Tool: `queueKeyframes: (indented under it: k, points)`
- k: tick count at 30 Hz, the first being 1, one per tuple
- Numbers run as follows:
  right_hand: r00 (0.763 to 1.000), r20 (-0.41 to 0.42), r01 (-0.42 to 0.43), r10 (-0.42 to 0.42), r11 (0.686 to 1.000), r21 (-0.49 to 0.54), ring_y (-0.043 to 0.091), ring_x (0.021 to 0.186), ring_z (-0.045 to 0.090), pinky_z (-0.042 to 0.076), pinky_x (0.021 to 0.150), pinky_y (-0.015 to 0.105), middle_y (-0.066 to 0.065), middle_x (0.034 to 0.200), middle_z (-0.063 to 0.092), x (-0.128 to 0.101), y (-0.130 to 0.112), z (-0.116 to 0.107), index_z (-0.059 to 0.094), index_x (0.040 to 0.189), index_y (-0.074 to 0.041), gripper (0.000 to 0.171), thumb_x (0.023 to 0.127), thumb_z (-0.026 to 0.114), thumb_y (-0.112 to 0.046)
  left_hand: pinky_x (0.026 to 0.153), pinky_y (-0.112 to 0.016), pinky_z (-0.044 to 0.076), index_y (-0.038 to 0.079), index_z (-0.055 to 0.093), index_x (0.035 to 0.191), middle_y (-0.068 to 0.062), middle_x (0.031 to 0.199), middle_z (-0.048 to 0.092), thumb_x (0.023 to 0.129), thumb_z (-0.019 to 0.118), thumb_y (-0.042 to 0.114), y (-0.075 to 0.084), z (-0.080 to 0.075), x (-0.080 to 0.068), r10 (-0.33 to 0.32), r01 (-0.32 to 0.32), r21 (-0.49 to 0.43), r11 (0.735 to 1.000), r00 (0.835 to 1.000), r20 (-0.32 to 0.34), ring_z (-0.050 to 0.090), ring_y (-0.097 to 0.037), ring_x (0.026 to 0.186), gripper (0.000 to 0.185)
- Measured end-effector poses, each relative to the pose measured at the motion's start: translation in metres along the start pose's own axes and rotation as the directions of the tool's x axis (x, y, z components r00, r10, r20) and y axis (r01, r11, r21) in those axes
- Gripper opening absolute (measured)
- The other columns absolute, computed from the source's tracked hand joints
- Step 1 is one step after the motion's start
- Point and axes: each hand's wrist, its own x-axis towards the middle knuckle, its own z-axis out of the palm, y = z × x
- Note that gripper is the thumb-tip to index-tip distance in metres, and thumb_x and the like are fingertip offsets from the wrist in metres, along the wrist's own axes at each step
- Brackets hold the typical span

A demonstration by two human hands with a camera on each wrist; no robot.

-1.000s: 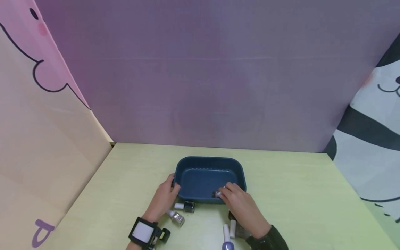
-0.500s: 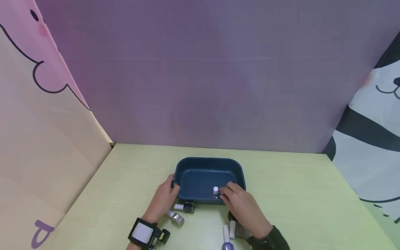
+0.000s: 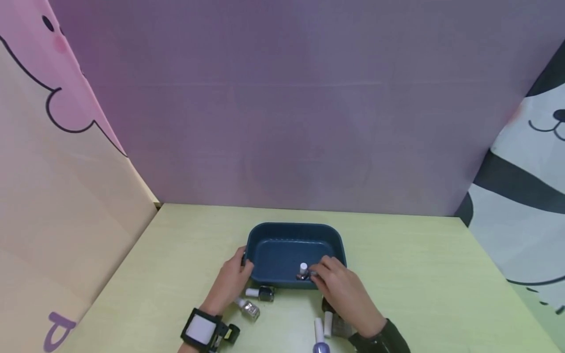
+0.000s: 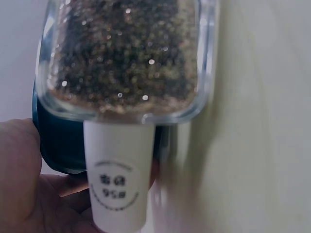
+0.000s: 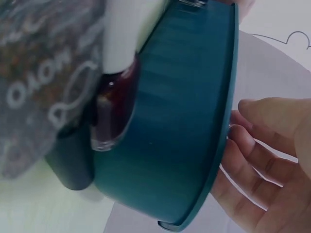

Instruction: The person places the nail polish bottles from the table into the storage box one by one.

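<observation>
A dark blue tray [image 3: 293,228] sits on the yellow-green table. My left hand [image 3: 229,282] grips its front left corner, thumb on the rim; the left wrist view shows the palm [image 4: 24,194] against the tray [image 4: 58,145]. A small nail polish bottle [image 3: 303,271] with a white cap stands upright inside the tray near the front wall. My right hand [image 3: 340,289] reaches over the front rim, fingertips just right of that bottle. In the right wrist view the fingers [image 5: 252,145] lie loosely straight beyond the tray rim [image 5: 228,97], with nothing between them.
Several more polish bottles lie in front of the tray: a dark one [image 3: 262,292], a glitter one [image 3: 248,307], white-capped ones [image 3: 323,326] under my right wrist. The glitter bottle [image 4: 126,53] and a dark red bottle [image 5: 114,116] fill the wrist views. Printed panels wall the table.
One second ago my right hand held the small bottle low in the tray. Now the bottle stands upright by itself and the fingers have eased off it. The left hand has not moved.
</observation>
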Motion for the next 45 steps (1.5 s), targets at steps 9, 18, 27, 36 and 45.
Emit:
queueKeyframes:
  k: [9, 18, 27, 36, 45]
  points:
    - [1.0, -0.024, -0.001, 0.002, 1.0, 0.029, 0.002, 0.072, 0.049, 0.047, 0.06, 0.017, -0.01, 0.081, 0.054, 0.0, -0.003, -0.008, 0.07, 0.084, -0.017, 0.009, 0.083, 0.079, -0.017, 0.055, -0.027, 0.039, 0.007, 0.043, 0.147, -0.003, 0.086, 0.058, 0.101, 0.047, 0.019, 0.0, 0.0, 0.001, 0.0, 0.0, -0.004, 1.0, 1.0, 0.004, 0.049, -0.013, 0.066, 0.048]
    - [0.987, 0.14, -0.103, 0.078, 0.978, 0.181, -0.003, 0.062, 0.043, 0.042, 0.054, 0.017, -0.011, 0.073, 0.053, 0.002, -0.007, -0.018, 0.067, 0.079, -0.015, 0.011, 0.086, 0.075, -0.017, 0.055, -0.027, 0.039, 0.007, 0.043, 0.147, -0.004, 0.087, 0.059, 0.101, 0.047, 0.019, -0.001, 0.001, 0.001, 0.003, -0.003, -0.003, 1.0, 1.0, 0.001, 0.049, -0.013, 0.066, 0.047]
    - [0.98, 0.197, -0.064, 0.026, 0.98, 0.186, -0.003, 0.056, 0.039, 0.038, 0.053, 0.018, -0.012, 0.064, 0.053, 0.003, -0.007, -0.024, 0.067, 0.074, -0.014, 0.015, 0.087, 0.074, -0.017, 0.059, -0.028, 0.04, 0.008, 0.044, 0.147, -0.005, 0.093, 0.06, 0.101, 0.047, 0.019, 0.0, 0.001, 0.001, -0.004, 0.004, -0.005, 1.0, 1.0, -0.002, 0.051, -0.014, 0.071, 0.047]
    - [0.964, 0.266, -0.047, 0.007, 0.989, 0.141, -0.005, 0.053, 0.039, 0.037, 0.05, 0.018, -0.012, 0.064, 0.057, 0.001, -0.008, -0.024, 0.074, 0.075, -0.014, 0.011, 0.085, 0.075, -0.016, 0.059, -0.028, 0.04, 0.008, 0.044, 0.146, -0.005, 0.094, 0.06, 0.101, 0.047, 0.019, -0.001, 0.001, 0.001, 0.005, -0.005, -0.001, 1.0, 1.0, -0.004, 0.051, -0.014, 0.071, 0.047]
    - [0.956, 0.293, -0.01, -0.027, 0.992, 0.122, -0.003, 0.051, 0.032, 0.031, 0.047, 0.018, -0.014, 0.059, 0.046, -0.003, -0.007, -0.022, 0.063, 0.066, -0.018, 0.022, 0.085, 0.074, -0.013, 0.057, -0.028, 0.039, 0.008, 0.044, 0.147, -0.005, 0.093, 0.06, 0.101, 0.047, 0.019, -0.001, 0.002, 0.001, 0.009, -0.009, 0.001, 1.0, 1.0, -0.005, 0.051, -0.014, 0.07, 0.047]
